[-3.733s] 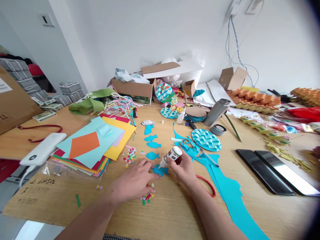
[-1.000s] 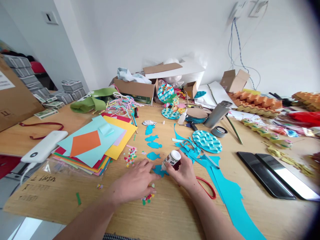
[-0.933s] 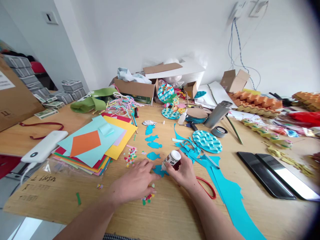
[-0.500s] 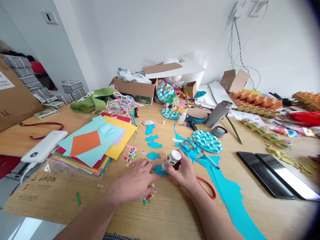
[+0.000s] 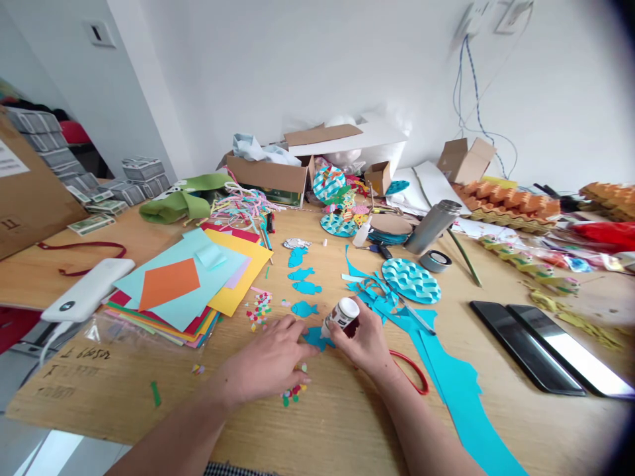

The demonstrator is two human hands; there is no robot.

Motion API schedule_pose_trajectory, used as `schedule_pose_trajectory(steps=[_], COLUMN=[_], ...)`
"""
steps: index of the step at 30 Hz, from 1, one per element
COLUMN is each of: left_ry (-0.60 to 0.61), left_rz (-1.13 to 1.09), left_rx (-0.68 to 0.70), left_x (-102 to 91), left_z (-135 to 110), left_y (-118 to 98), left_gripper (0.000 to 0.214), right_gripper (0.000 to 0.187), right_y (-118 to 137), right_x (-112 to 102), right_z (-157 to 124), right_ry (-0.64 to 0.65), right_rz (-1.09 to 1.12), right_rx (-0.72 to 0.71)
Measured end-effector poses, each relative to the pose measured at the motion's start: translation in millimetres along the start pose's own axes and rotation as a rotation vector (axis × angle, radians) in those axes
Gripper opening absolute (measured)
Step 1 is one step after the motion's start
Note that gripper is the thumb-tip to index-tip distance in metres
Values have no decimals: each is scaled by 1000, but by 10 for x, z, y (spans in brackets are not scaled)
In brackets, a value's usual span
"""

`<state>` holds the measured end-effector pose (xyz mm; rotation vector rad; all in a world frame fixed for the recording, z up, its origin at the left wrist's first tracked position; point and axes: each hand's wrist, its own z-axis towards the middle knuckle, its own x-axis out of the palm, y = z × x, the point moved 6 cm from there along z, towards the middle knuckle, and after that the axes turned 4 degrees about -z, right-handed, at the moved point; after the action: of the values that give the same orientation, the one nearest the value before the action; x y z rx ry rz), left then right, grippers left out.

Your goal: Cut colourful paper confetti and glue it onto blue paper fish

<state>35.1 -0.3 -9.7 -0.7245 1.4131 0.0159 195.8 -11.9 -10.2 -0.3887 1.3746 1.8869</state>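
My right hand (image 5: 366, 340) grips a white glue bottle (image 5: 342, 314), tilted with its tip down at a blue paper fish (image 5: 317, 338). My left hand (image 5: 270, 357) lies low over the table with its fingers stretched out, the fingertips at the left edge of that fish. Small coloured paper dots (image 5: 292, 395) are partly hidden under its lower fingers, and another group of dots (image 5: 260, 309) is just beyond it. Several more blue fish (image 5: 304, 309) form a column farther back. Red-handled scissors (image 5: 414, 373) lie right of my right hand, partly covered by it.
Left is a stack of coloured paper (image 5: 171, 284) beside a white power bank (image 5: 89, 291). Blue paper scraps (image 5: 446, 370), a woven blue disc (image 5: 411, 280), a steel flask (image 5: 432, 227) and two black phones (image 5: 526, 347) are on the right. Cardboard boxes (image 5: 268, 177) stand behind.
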Motion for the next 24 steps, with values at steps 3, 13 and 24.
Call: schedule_pose_trajectory(steps=[3,13,24], left_ry=[2,13,1], left_rz=[-3,15,25], left_rx=[-1,-12,-9], left_x=[7,5,35], left_z=[-1,6,2], left_y=[6,-5,2], left_gripper=[29,33,36], right_gripper=[16,15,15], right_y=[6,5,14], right_x=[1,9,-8], right_z=[2,4,13], right_ry=[1,12,-4], right_rz=[-8,-6,17], right_rx=[-12,-1,3])
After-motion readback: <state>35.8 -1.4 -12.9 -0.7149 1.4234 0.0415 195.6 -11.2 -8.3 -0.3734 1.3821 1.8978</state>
